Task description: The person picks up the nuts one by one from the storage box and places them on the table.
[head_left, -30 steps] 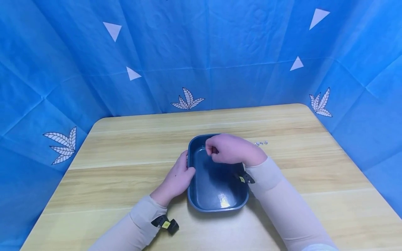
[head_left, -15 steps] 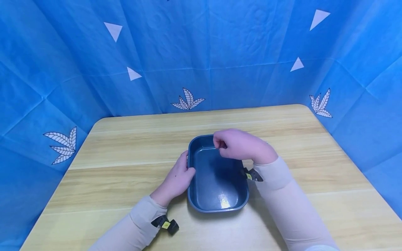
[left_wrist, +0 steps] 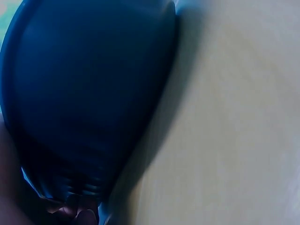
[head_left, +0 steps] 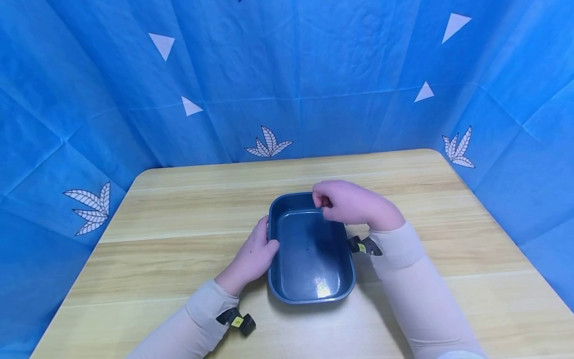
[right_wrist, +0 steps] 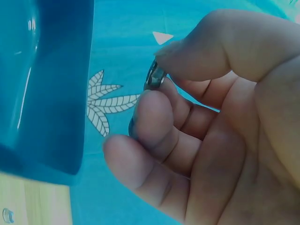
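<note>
A dark blue rectangular basin (head_left: 293,279) with rounded corners sits on the table in the head view. My left hand (head_left: 251,254) grips its left side, thumb over the rim; the left wrist view has the basin's outer wall (left_wrist: 89,75) filling much of the frame, with blurred fingertips (left_wrist: 84,213) below. Above the far right part of the basin hovers my right hand (head_left: 354,202). In the right wrist view, that hand's thumb and fingers pinch a small silvery ring (right_wrist: 156,76), partly covered by the fingertips.
Another small shiny ring-like piece (right_wrist: 8,215) lies on the table at the lower left of the right wrist view. The wooden table (head_left: 188,199) runs back to a blue patterned curtain (head_left: 341,89). A wrist camera (head_left: 246,324) sticks out beside the left forearm.
My right hand has moved right and farther away, from over the basin's middle toward its far right corner. Small shiny pieces right of it are now hidden by it. The left hand stays put.
</note>
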Demonstrator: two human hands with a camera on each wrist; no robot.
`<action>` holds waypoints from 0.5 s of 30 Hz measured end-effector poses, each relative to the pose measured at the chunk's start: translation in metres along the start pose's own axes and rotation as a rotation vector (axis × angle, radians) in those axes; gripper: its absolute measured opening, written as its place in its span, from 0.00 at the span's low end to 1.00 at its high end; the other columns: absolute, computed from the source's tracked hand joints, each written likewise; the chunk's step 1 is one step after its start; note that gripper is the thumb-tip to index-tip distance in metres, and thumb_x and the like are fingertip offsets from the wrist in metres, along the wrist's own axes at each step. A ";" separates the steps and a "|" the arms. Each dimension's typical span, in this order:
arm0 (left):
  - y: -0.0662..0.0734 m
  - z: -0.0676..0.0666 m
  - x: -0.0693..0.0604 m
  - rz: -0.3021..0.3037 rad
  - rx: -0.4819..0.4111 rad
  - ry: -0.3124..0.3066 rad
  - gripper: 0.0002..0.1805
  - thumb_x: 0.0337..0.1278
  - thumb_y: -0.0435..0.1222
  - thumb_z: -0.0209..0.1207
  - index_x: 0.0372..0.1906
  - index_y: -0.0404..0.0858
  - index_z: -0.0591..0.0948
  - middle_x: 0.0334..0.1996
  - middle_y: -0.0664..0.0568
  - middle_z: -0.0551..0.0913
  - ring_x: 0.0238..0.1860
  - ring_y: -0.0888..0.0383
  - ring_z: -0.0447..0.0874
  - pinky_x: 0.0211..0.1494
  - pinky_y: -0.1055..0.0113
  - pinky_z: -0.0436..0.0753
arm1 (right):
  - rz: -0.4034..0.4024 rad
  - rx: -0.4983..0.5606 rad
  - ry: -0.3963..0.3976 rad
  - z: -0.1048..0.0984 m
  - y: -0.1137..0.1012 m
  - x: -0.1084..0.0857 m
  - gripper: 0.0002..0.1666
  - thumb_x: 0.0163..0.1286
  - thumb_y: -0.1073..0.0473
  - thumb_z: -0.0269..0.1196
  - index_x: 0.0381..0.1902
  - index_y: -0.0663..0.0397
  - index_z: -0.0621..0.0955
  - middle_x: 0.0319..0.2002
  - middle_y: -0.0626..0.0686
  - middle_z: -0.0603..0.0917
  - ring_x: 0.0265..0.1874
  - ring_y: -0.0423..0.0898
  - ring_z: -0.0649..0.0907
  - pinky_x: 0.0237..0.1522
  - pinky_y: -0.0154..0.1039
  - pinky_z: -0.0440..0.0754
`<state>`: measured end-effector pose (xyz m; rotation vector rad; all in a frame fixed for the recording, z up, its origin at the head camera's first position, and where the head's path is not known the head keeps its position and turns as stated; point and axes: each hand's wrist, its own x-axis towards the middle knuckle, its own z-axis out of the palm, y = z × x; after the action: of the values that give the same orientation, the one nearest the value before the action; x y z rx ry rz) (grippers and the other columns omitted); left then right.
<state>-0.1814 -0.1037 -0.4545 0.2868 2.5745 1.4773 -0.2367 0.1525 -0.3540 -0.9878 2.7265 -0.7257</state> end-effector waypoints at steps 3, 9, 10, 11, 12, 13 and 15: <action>0.000 0.000 0.000 0.000 -0.005 -0.002 0.35 0.68 0.35 0.47 0.79 0.39 0.56 0.74 0.47 0.64 0.70 0.48 0.67 0.72 0.44 0.67 | 0.014 0.018 0.000 -0.002 0.002 -0.002 0.11 0.57 0.72 0.56 0.30 0.49 0.73 0.26 0.48 0.72 0.28 0.46 0.74 0.33 0.42 0.75; 0.001 0.000 0.000 -0.006 -0.012 -0.009 0.36 0.68 0.35 0.47 0.79 0.40 0.55 0.74 0.48 0.63 0.71 0.48 0.67 0.71 0.43 0.67 | 0.040 0.030 -0.002 -0.004 0.007 -0.005 0.12 0.59 0.73 0.55 0.31 0.49 0.74 0.27 0.48 0.72 0.27 0.47 0.75 0.33 0.42 0.76; 0.001 0.000 0.000 -0.008 -0.012 -0.009 0.36 0.68 0.35 0.47 0.79 0.40 0.54 0.74 0.48 0.63 0.71 0.48 0.67 0.71 0.43 0.66 | 0.045 0.031 -0.002 -0.005 0.008 -0.006 0.12 0.59 0.73 0.55 0.31 0.49 0.74 0.26 0.48 0.72 0.27 0.47 0.75 0.33 0.42 0.76; 0.001 0.000 0.000 -0.010 -0.010 -0.008 0.36 0.68 0.35 0.47 0.79 0.40 0.54 0.74 0.48 0.63 0.71 0.48 0.66 0.71 0.43 0.66 | 0.049 0.030 0.000 -0.005 0.009 -0.006 0.12 0.59 0.73 0.54 0.30 0.49 0.74 0.26 0.48 0.72 0.27 0.47 0.75 0.34 0.42 0.76; 0.001 0.000 0.000 -0.011 -0.008 -0.007 0.36 0.68 0.35 0.47 0.79 0.40 0.54 0.74 0.48 0.63 0.71 0.48 0.66 0.72 0.42 0.66 | 0.052 0.030 0.001 -0.005 0.009 -0.007 0.12 0.58 0.73 0.54 0.30 0.49 0.73 0.26 0.48 0.72 0.27 0.47 0.75 0.34 0.42 0.76; 0.001 0.000 0.000 -0.011 -0.008 -0.007 0.36 0.68 0.35 0.47 0.79 0.40 0.54 0.74 0.48 0.63 0.71 0.47 0.66 0.71 0.42 0.66 | 0.052 0.029 0.001 -0.006 0.010 -0.007 0.12 0.58 0.74 0.54 0.30 0.49 0.73 0.26 0.48 0.72 0.27 0.46 0.74 0.34 0.42 0.76; 0.001 0.000 0.000 -0.012 -0.006 -0.006 0.35 0.68 0.35 0.47 0.79 0.40 0.54 0.74 0.48 0.63 0.71 0.47 0.67 0.71 0.42 0.66 | 0.056 0.029 0.004 -0.006 0.012 -0.008 0.12 0.58 0.74 0.54 0.30 0.49 0.73 0.26 0.48 0.72 0.27 0.46 0.74 0.34 0.42 0.76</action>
<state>-0.1813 -0.1036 -0.4537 0.2734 2.5621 1.4777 -0.2389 0.1680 -0.3545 -0.9012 2.7271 -0.7570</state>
